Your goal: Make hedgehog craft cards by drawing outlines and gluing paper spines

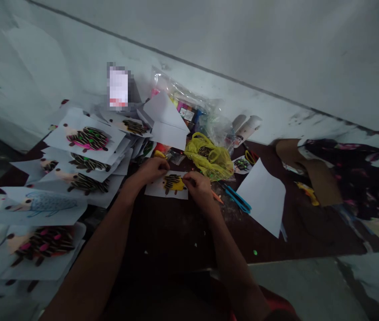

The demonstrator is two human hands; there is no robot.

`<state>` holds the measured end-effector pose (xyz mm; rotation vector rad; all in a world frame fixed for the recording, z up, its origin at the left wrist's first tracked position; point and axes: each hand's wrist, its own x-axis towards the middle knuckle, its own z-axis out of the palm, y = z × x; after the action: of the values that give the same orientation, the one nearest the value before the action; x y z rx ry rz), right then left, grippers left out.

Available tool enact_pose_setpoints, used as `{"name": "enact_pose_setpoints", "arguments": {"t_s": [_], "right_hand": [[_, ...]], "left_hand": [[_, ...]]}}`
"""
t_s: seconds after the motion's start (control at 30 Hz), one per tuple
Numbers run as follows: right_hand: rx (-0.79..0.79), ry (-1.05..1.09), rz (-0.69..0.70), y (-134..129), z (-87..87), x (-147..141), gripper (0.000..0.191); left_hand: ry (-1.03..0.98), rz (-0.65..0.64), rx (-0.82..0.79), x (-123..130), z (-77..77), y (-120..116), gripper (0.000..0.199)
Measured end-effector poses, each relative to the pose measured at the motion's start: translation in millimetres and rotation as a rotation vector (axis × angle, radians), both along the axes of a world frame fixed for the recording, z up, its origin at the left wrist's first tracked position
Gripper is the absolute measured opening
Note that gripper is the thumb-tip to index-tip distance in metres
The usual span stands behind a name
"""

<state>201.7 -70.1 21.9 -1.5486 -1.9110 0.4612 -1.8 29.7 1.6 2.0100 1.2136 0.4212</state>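
A small white card lies on the dark table, bearing a hedgehog figure with a yellow body and dark striped spines. My left hand is at the card's upper left, fingers curled together; what they hold, if anything, is hidden. My right hand is at the card's right edge beside the figure, thumb and fingers pinched; anything between them is too small to make out. Just behind, a yellow plastic bag holds dark striped pieces. Blue-handled scissors and an orange tool lie right of my right hand.
Stacked hedgehog cards crowd the left side. A clear bag with coloured packs leans at the wall. White paper, brown cardboard, a yellow cutter and dark flowered cloth lie to the right.
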Motion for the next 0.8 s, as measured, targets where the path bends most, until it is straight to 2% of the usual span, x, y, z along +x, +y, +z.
{"name": "enact_pose_setpoints", "arguments": {"t_s": [0.1,0.2,0.8], "right_hand": [[0.020,-0.036,0.068,-3.3,-5.2,-9.0,0.015],[0.025,-0.103,0.078,-5.9,-7.9,-13.2,0.019],[-0.095,-0.344,0.004,-8.2,2.3,-27.2,0.020]], "left_hand": [[0.008,-0.001,0.008,-0.4,-0.1,1.2,0.025],[0.007,-0.007,0.012,-0.6,-0.7,2.0,0.024],[0.000,0.001,0.030,0.2,-2.0,1.2,0.023]]}}
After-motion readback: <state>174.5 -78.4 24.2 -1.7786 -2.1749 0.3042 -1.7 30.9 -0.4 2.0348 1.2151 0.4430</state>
